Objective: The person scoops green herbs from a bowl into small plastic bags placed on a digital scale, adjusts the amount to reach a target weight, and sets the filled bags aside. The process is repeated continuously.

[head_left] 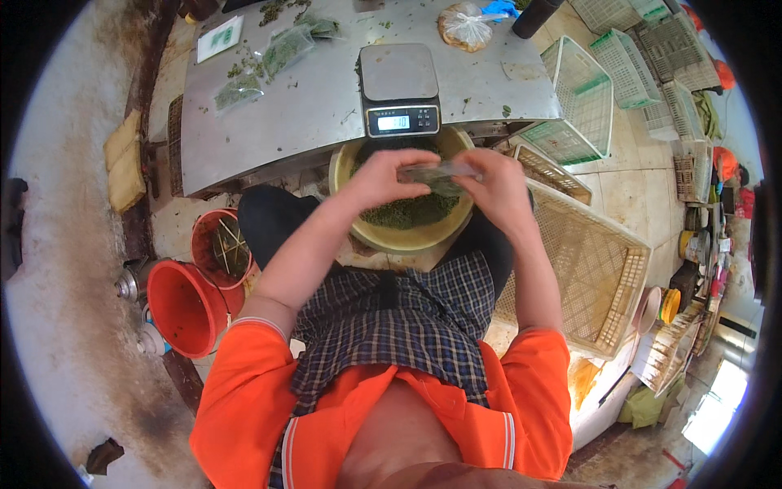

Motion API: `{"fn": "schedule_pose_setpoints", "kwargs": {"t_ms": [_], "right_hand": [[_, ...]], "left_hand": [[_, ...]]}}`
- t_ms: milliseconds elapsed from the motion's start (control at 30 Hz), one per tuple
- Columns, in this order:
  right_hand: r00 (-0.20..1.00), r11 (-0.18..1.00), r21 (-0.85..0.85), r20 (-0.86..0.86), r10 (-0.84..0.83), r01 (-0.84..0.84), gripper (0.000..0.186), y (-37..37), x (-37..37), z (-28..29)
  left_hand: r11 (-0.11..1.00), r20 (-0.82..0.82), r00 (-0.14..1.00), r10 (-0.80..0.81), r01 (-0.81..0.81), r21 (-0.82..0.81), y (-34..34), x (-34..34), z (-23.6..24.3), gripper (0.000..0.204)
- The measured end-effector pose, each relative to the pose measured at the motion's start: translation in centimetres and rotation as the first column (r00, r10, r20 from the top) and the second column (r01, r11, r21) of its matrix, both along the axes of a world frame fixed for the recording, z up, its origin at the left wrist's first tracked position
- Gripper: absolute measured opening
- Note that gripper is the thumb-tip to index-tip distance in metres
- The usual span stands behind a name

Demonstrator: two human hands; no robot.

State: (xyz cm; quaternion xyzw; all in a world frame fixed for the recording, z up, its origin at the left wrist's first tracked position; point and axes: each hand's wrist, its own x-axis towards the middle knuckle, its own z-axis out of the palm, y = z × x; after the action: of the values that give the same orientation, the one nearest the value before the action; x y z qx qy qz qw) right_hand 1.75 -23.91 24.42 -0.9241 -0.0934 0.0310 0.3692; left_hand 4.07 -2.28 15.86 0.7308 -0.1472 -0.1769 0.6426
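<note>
My left hand (393, 178) and my right hand (495, 184) both grip a small clear plastic bag (444, 173) with some green stuff in it. They hold it above a yellow basin (383, 239) between my knees. In the basin lies a heap of small green berries or peppercorns (407, 214). Just beyond, at the table's near edge, stands a digital scale (399, 73) with a bare plate and a lit display. Several clear bags filled with green stuff, one of them a bag (287, 49) near the middle, lie left of the scale.
A metal table (269, 147) spans the far side, with a stack of flat bags (220, 39), a knotted bag of tan stuff (464, 28) and a dark cylinder (536, 18). Two red buckets, the nearer bucket (181, 310) tilted, stand left. Plastic crates, including a large crate (578, 261), fill the right.
</note>
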Motion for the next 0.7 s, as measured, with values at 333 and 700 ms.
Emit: {"fn": "schedule_pose_setpoints", "kwargs": {"t_ms": [333, 700], "right_hand": [[0.642, 0.641, -0.048, 0.081, -0.762, 0.766, 0.021, -22.7, -12.6, -8.9], [0.496, 0.578, -0.62, -0.326, -0.805, 0.531, 0.022, -27.0, -24.4, -29.8]], "left_hand": [[0.154, 0.745, 0.594, 0.304, -0.802, 0.577, 15.0, 20.3, -10.7, 0.054], [0.197, 0.701, 0.174, 0.691, -0.979, 0.048, 27.9, 24.2, -12.5, 0.01]]}}
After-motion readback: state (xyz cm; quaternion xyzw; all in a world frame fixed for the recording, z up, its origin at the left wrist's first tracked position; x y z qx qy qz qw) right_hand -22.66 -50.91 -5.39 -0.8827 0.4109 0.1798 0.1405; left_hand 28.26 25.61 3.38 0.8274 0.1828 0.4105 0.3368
